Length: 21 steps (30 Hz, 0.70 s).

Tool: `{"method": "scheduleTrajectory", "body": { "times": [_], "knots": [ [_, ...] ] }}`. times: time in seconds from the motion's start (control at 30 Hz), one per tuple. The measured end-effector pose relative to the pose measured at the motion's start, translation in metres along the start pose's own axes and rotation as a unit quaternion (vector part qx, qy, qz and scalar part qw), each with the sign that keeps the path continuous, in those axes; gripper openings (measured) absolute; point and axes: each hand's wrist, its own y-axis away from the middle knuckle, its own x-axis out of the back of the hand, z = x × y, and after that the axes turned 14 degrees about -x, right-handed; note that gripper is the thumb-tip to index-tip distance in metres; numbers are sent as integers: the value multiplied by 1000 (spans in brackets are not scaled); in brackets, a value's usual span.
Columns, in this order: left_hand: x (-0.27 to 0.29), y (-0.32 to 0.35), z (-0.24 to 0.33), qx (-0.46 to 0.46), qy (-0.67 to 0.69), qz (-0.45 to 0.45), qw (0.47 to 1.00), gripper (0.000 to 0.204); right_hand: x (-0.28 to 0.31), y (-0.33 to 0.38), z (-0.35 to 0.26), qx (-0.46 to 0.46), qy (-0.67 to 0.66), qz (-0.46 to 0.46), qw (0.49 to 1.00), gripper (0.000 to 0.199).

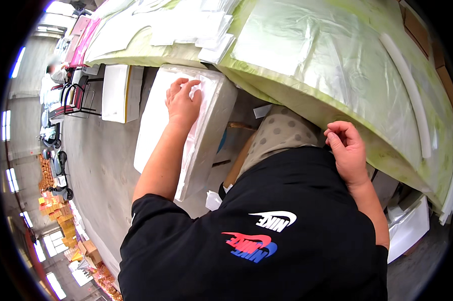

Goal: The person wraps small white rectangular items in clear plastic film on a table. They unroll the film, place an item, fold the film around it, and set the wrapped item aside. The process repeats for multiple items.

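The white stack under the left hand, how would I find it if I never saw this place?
Start at the big green table covered in clear plastic. Just off its near edge, beside the person, stands a tall stack of white sheets wrapped in clear film. It is the one with the left hand pressed flat on top; the smaller white stack farther left has no hand on it.
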Motion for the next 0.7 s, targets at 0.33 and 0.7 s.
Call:
{"method": "scheduleTrajectory", "body": {
  "times": [0.33,0.7],
  "knots": [
    [2,-12,-3,-68,150,91,982,31,61,14,-27,289,207,219,909,18],
    [14,-100,163,-239,371,59,895,30,243,36,-62,25,542,387,746,57]
  ]
}}
